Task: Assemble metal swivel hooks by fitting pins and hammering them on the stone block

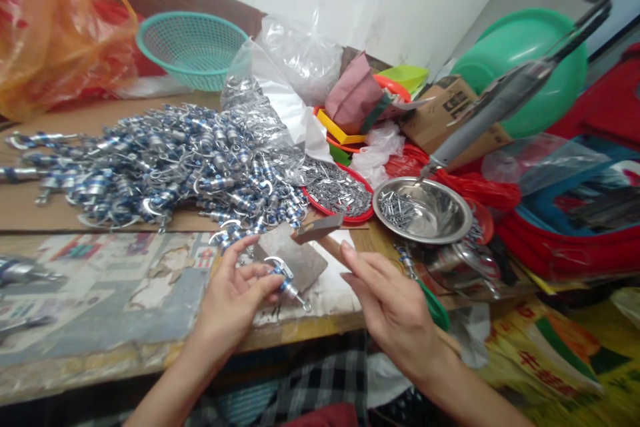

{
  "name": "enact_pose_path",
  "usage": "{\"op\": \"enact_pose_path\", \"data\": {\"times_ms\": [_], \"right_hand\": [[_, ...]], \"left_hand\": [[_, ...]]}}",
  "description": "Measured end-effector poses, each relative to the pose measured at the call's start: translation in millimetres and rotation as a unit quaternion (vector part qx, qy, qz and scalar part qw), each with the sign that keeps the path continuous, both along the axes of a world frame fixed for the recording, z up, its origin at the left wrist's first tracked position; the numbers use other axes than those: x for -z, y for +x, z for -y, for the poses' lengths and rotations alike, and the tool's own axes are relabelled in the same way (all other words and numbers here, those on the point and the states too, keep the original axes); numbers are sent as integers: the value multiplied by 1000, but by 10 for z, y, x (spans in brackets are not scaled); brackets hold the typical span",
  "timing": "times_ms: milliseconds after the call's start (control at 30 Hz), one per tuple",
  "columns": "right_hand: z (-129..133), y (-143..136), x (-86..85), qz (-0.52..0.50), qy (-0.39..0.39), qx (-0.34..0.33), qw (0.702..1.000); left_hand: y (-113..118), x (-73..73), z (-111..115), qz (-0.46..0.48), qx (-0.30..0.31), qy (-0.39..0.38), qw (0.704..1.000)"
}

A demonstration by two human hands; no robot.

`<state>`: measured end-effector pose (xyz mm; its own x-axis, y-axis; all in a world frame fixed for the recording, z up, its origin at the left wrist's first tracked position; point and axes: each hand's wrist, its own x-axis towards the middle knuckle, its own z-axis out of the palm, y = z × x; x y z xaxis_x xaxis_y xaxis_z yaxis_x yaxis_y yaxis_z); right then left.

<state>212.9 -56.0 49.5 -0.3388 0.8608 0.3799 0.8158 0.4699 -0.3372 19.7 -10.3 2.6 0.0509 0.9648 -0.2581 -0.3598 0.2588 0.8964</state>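
Over a grey metal block (pixel 305 255) on white paper, my left hand (pixel 240 287) pinches a small blue and silver metal part (pixel 286 275) with a curved hook at one end and a ring at the other. To its right, my right hand (pixel 393 300) is wrapped round the wooden handle of a hammer (pixel 320 228). The hammer's head hangs just above the block's upper edge, apart from the held part. Behind my left hand lies a large heap of similar blue and silver parts (pixel 175 160) on cardboard.
A steel bowl (pixel 447 213) holds pins, beside a red tray (pixel 367 213) of small metal pieces. A grey tool (pixel 490 107) slants over the bowl. Behind stand a turquoise basket (pixel 193 47), a cardboard box (pixel 445 113) and a green basin (pixel 545 73). Loose parts (pixel 25 272) lie at the left.
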Motion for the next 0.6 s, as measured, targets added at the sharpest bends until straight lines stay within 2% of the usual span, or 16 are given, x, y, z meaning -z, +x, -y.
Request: {"op": "enact_pose_path", "data": {"times_ms": [100, 167, 300, 400, 500, 600], "right_hand": [[-24, -24, -4, 44, -48, -26, 998], [-129, 27, 55, 11, -80, -4, 997], [-487, 262, 318, -111, -110, 96, 983], [-718, 379, 476, -100, -171, 90, 976], [-951, 428, 486, -65, -124, 94, 986], [-1298, 519, 436, -37, -63, 157, 985]], "left_hand": [[-1, 4, -2, 4, 1, -1, 1000], [-6, 7, 1, 2, 3, -3, 1000], [-38, 3, 18, -54, 27, -4, 998], [-72, -19, 19, -131, 30, 30, 991], [-92, -44, 5, -207, 3, 128, 970], [-89, -50, -6, -255, -11, 197, 947]]}}
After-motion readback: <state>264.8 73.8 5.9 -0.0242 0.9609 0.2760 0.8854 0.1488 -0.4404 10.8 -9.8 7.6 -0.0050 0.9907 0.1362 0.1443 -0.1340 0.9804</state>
